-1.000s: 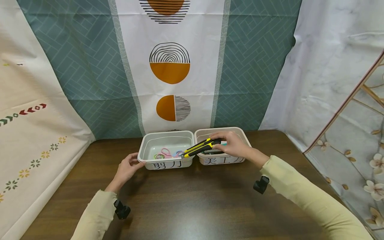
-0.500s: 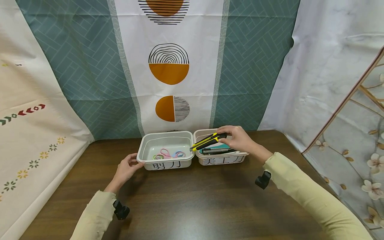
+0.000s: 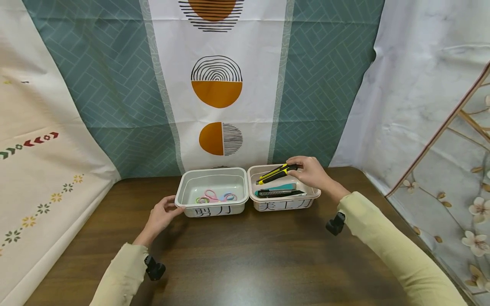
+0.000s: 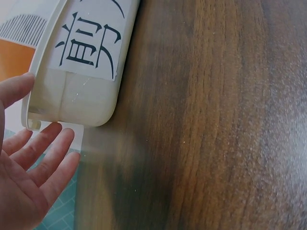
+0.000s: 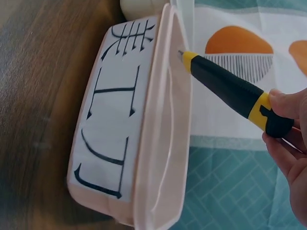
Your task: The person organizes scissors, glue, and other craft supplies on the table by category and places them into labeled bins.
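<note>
My right hand (image 3: 308,171) pinches the end of a yellow-and-black utility knife (image 3: 276,174) between thumb and fingers, tip pointing left and down, over the pinkish bin (image 3: 317,194). From the right wrist, the knife (image 5: 225,86) shows held beside the bin's rim (image 5: 146,143). Inside that bin lie a teal utility knife (image 3: 285,187) and a black one (image 3: 277,194). My left hand (image 3: 160,216) touches the front left corner of the grey-white bin (image 3: 214,170), thumb at the rim, fingers loosely extended along its end. Small scissors (image 3: 212,196) with pink and blue handles lie inside.
Both bins stand side by side at the back of the brown wooden table (image 3: 245,255), with written labels on their fronts. Behind them hangs a patterned curtain (image 3: 317,93). More printed cloth (image 3: 49,170) borders the table on the left and right.
My right hand has carried the utility knife rightward, from over the grey-white bin's right side to over the pinkish bin, uncovering the knives lying there. The left hand has stayed put.
</note>
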`<state>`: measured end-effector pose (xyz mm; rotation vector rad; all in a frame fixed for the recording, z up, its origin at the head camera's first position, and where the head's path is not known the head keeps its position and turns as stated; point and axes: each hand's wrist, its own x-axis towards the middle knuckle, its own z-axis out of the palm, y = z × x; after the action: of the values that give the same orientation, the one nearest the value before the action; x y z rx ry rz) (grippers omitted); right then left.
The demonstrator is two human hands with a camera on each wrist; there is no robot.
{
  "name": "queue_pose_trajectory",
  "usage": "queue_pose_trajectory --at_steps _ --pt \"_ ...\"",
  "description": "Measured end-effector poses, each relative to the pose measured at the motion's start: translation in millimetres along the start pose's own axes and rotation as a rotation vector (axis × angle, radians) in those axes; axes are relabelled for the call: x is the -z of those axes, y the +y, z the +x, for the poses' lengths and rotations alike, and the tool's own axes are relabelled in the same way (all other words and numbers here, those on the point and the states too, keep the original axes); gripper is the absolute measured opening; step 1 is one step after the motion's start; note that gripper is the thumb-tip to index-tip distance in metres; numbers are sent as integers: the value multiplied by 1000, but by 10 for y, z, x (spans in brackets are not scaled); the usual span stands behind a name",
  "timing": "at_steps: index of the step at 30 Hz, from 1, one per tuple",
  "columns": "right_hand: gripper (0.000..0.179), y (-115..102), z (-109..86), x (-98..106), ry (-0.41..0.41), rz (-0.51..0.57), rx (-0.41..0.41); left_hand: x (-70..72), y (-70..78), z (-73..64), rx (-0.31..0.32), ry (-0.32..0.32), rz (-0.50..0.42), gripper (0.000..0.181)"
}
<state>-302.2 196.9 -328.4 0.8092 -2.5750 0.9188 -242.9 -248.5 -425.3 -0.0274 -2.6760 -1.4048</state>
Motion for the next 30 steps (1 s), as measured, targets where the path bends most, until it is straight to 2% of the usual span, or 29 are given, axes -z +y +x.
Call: queue_pose_trajectory --at_steps 4,13,21,25,30 --pt "28 77 -11 -58 4 -31 -24 -10 9 3 -7 -6 -9 62" --pt "28 196 9 -224 -18 -17 -60 -17 10 7 -14 4 -10 60" --pt "36 294 25 -322 -54 45 -98 -7 -15 7 -5 -1 -6 62" --pt "38 347 17 -357 -52 70 -93 -3 -19 9 -2 -2 -9 62" --pt "38 433 6 -384 -43 51 -85 1 -26 11 -1 5 -7 62"
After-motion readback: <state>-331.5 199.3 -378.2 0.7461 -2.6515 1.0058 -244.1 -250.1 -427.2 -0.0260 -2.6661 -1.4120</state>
